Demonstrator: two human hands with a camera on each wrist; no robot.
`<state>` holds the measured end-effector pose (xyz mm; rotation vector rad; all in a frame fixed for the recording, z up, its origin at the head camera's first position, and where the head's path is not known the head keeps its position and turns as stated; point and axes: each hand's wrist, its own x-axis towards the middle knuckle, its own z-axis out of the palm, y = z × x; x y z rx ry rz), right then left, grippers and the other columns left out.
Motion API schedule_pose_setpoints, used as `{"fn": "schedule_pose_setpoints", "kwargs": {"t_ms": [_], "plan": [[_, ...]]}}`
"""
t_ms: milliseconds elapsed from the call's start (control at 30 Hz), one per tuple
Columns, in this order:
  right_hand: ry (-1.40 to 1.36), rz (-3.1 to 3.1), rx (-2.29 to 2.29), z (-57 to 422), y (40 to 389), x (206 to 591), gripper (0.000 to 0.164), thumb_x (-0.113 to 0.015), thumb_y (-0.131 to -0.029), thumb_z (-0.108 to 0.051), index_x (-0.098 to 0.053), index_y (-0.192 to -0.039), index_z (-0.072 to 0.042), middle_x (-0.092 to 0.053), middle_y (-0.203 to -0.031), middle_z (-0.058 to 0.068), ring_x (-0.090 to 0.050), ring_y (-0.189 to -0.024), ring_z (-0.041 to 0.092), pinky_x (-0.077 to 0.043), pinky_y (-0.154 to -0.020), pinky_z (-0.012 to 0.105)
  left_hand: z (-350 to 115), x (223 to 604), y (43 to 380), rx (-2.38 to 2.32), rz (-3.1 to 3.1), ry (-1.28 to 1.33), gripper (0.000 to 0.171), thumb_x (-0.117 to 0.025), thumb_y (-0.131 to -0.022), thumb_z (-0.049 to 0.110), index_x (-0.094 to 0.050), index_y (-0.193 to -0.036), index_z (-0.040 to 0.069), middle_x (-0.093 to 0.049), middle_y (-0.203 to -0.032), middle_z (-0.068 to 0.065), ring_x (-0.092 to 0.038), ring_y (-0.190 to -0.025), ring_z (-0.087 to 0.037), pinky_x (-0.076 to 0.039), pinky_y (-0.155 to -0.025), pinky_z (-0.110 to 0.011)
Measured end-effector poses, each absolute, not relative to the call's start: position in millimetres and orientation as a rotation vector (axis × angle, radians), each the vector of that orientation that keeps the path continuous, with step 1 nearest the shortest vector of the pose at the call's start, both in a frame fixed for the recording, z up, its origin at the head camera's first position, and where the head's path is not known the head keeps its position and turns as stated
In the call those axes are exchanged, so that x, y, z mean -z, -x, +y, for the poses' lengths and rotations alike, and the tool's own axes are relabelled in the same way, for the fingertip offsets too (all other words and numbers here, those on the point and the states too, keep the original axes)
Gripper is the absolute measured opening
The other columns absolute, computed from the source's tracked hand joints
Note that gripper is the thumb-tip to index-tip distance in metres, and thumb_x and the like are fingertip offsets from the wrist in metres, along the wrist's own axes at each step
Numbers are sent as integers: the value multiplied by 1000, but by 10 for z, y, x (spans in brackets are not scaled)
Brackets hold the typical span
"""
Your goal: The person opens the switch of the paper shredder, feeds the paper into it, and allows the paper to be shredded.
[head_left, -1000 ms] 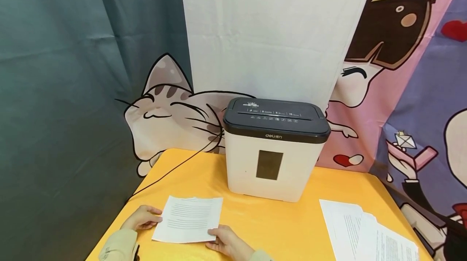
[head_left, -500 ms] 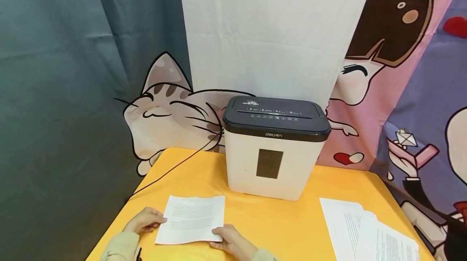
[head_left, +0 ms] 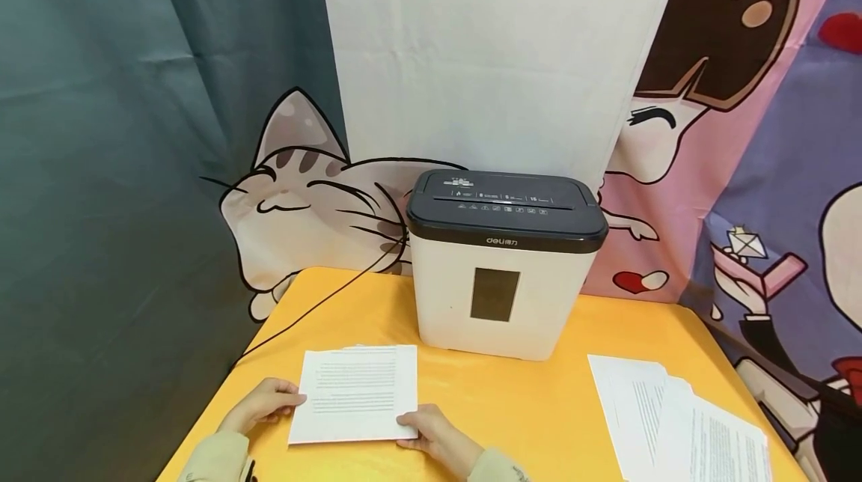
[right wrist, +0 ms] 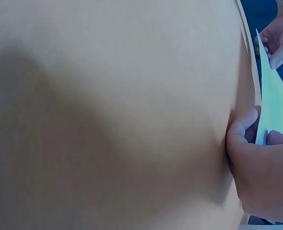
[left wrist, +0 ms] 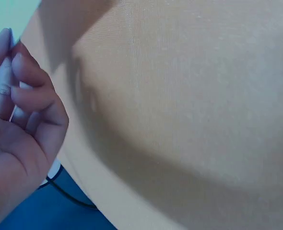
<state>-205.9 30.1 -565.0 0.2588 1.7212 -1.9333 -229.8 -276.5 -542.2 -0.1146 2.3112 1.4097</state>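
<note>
Between my two hands is a small stack of printed paper sheets (head_left: 357,396), text side up, at the near left of the table. My left hand (head_left: 266,403) pinches its left edge between thumb and fingers; the left wrist view shows the paper's corner (left wrist: 14,17) in that pinch, with the other fingers curled below. At the lower right corner my right hand (head_left: 438,433) grips the stack, thumb on top and fingers underneath. In the right wrist view the paper (right wrist: 273,96) appears nearly edge-on, raised over the table.
A white paper shredder (head_left: 441,295) with a black top stands at the back middle of the yellow table (head_left: 498,422). More printed sheets (head_left: 680,422) lie fanned at the right. A black cord (head_left: 316,306) runs along the left. Printed curtains (head_left: 491,55) hang behind.
The loosely aligned sheets now lie squarer and flatter between the hands. The right hand has shifted slightly right with its corner. The head view has tilted down a little.
</note>
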Motion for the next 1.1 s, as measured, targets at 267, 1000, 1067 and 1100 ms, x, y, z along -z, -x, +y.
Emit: {"fn": "schedule_pose_setpoints", "kwargs": {"t_ms": [267, 1000, 1067, 1100], "plan": [[-119, 1913, 1858, 443, 2083, 5604, 20, -58, -75, 0, -59, -92, 11, -67, -81, 13, -63, -69, 15, -52, -56, 26, -2712, 5410, 2252, -1565, 2259, -25, 26, -61, -83, 22, -52, -89, -2, -58, -68, 7, -51, -61, -7, -41, -52, -21], [374, 2271, 1824, 1198, 2146, 5275, 24, -61, -80, -4, -59, -93, 15, -63, -92, 27, -57, -71, 3, -47, -62, 16, -2073, 5139, 2237, -1781, 2439, -367, 23, -58, -84, 13, -52, -88, -9, -59, -71, 3, -56, -63, -4, -48, -57, -24], [391, 2296, 1831, 1273, 2129, 5239, 24, -60, -80, -4, -59, -93, 16, -62, -92, 29, -57, -70, 1, -47, -62, 16, -2003, 5115, 2240, -1814, 2431, -427, 21, -58, -84, 11, -52, -87, -9, -60, -72, 3, -57, -63, -5, -48, -58, -24], [392, 2307, 1831, 1305, 2119, 5215, 25, -60, -80, -4, -59, -93, 16, -62, -91, 29, -56, -70, 0, -47, -62, 16, -1969, 5102, 2237, -1826, 2431, -456, 20, -57, -84, 11, -52, -86, -9, -60, -72, 2, -57, -64, -5, -49, -58, -24]]}}
